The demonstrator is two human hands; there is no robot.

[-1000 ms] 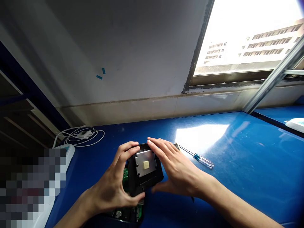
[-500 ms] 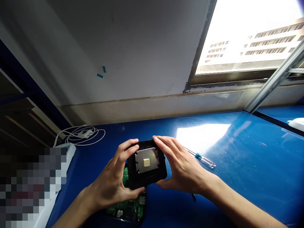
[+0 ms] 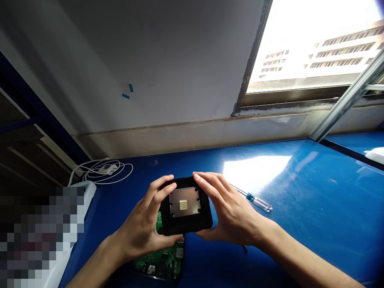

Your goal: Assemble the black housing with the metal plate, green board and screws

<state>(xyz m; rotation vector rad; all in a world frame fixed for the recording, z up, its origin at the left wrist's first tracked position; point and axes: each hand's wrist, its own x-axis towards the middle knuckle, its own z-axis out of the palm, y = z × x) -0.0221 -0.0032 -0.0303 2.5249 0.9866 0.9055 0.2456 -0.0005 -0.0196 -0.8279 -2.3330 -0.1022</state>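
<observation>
A black square plastic cover (image 3: 186, 226) is held up between both hands, its inner side facing me. Fixed inside it is a silvery metal plate (image 3: 192, 196) with a small pale yellowish pad (image 3: 183, 205) on it. My left hand (image 3: 147, 224) grips the cover's left side, fingers on the top edge and thumb below. On the right side, my right hand (image 3: 232, 210) holds it with fingers at the top corner and thumb under the lower edge. Below the cover and left hand lies a green circuit board (image 3: 159, 260) with metal ports, partly hidden.
A clear-handled screwdriver (image 3: 259, 202) lies right of the hands on the blue table (image 3: 315, 208). A small dark object (image 3: 245, 249) sits under the right wrist. Coiled white cable (image 3: 123, 176) and a white device edge (image 3: 88, 188) are at left. A wall (image 3: 180, 80) closes the back.
The cover has tilted and turned slightly in my hands, so its plate shows a bit more level and darker. Both hands keep nearly the same place.
</observation>
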